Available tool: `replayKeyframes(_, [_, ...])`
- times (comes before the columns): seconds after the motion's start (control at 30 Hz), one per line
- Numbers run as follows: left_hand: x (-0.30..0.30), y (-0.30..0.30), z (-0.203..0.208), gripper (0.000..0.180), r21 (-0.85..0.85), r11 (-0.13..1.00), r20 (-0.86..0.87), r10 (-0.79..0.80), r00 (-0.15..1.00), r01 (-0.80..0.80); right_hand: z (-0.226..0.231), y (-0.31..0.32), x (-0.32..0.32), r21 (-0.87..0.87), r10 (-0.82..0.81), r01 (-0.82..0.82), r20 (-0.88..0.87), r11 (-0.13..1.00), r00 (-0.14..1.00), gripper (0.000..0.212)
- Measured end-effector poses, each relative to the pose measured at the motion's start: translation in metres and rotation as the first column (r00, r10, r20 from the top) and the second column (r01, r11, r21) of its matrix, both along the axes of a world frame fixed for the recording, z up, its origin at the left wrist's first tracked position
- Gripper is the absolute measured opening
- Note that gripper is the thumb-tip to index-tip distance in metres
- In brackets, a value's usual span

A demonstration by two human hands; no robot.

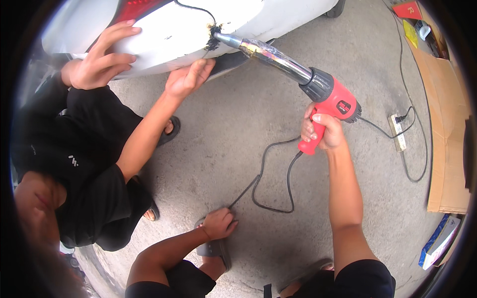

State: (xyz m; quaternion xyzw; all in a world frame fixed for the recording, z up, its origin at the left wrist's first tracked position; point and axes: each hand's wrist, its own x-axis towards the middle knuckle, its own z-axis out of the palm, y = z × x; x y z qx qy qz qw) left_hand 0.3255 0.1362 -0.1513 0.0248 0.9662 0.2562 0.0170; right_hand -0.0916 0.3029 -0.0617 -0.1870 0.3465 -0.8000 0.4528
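Observation:
My right hand (pixel 325 130) is wrapped around the grip of a red and black heat gun (pixel 338 97). Its long metal nozzle (pixel 276 57) reaches up and left, the tip at a blackened, torn spot (pixel 213 39) in a white car bumper (pixel 169 37). Low in the middle, my left hand (pixel 218 224) is closed by my foot, and a black cord (pixel 243 193) runs into its fingers. A co-worker's hand (pixel 102 59) lies spread against the bumper. The co-worker's other hand (pixel 190 79) holds its lower edge, just below the damage.
The co-worker in black (pixel 74 169) crouches at left. The heat gun's cord (pixel 290 198) loops over the concrete floor (pixel 238 124). A white power strip (pixel 397 133) lies at right, near a cardboard sheet (pixel 442 129) and a blue-white box (pixel 438 241). Thin wire (pixel 196 7) crosses the bumper.

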Motion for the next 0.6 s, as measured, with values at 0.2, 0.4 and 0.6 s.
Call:
replayKeyframes(0.2, [-0.001,0.0012,-0.0014,0.024,-0.012,1.0,-0.014,0.006,1.0,-0.006,0.0027,-0.0029,-0.0048,0.01,0.0,0.001,-0.02,1.0,1.0,0.018])
replayKeyframes(0.4, [-0.0002,0.0021,-0.0011,0.025,-0.032,0.999,0.005,0.007,1.0,-0.007,0.0019,-0.0032,-0.0002,-0.034,0.031,-0.031,0.024,0.999,0.999,0.017])
replayKeyframes(0.6, [0.0011,0.001,-0.0051,0.025,-0.012,1.0,-0.003,0.01,1.0,-0.01,-0.0006,-0.0047,-0.0052,-0.019,0.017,-0.017,0.006,1.0,1.0,0.016])
